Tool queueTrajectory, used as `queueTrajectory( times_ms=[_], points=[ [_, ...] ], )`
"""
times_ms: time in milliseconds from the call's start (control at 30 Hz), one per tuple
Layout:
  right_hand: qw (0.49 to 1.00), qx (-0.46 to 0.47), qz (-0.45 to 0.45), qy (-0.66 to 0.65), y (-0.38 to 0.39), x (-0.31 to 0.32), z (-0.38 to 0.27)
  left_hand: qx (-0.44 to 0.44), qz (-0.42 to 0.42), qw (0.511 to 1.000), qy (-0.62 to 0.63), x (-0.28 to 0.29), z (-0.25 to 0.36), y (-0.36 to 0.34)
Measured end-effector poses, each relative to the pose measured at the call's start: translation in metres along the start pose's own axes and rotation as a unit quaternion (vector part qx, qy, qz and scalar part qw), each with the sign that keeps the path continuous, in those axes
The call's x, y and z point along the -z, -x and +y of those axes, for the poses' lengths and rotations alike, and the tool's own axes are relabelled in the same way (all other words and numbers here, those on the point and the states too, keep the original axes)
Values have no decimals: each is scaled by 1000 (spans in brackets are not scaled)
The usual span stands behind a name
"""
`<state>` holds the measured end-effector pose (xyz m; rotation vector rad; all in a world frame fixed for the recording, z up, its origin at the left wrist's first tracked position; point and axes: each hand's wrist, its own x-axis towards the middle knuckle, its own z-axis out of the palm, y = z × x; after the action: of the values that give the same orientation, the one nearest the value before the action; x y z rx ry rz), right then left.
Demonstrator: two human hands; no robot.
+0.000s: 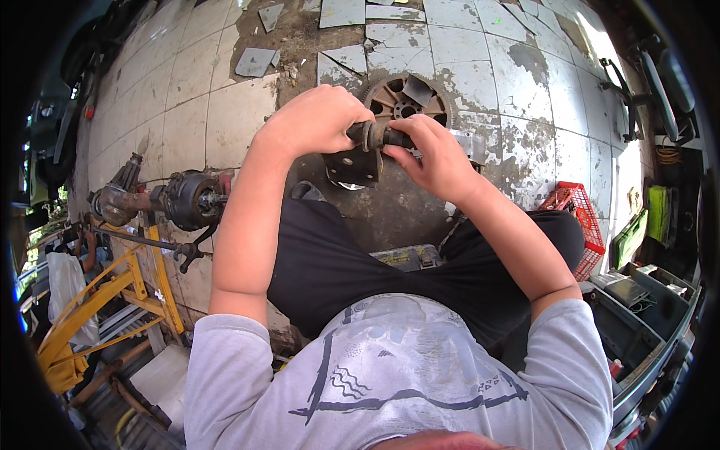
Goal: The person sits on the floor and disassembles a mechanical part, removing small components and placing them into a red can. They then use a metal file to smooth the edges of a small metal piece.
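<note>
Between my two hands is a dark, greasy metal shaft with a rusty collar (373,136) around its middle. My left hand (319,120) is closed around its left end, with the fingers curled over the far side. On the other end, the thumb and fingers of my right hand (431,157) grip a narrower dark section. Just below the collar is a black metal plate with holes (352,166); whether it is joined to the shaft I cannot tell. A toothed flywheel (384,96) lies on the floor beyond my hands, with a dark square piece (418,91) on it.
At left stand a rusty axle with a round black drum (191,201) and a yellow metal frame (137,276). A red plastic basket (589,225) and a grey tool case (637,322) are at right. Between my legs sits a dark case (409,257). Broken tiles (255,62) lie ahead.
</note>
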<state>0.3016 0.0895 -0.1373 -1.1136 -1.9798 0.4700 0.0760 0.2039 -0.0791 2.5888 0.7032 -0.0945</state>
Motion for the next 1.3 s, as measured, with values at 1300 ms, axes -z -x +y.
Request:
queueTrajectory(
  times_ms=[1300],
  points=[
    [997,42,-58,13,-10,14,2,25,-22,999,19,4,4,-2]
  ],
)
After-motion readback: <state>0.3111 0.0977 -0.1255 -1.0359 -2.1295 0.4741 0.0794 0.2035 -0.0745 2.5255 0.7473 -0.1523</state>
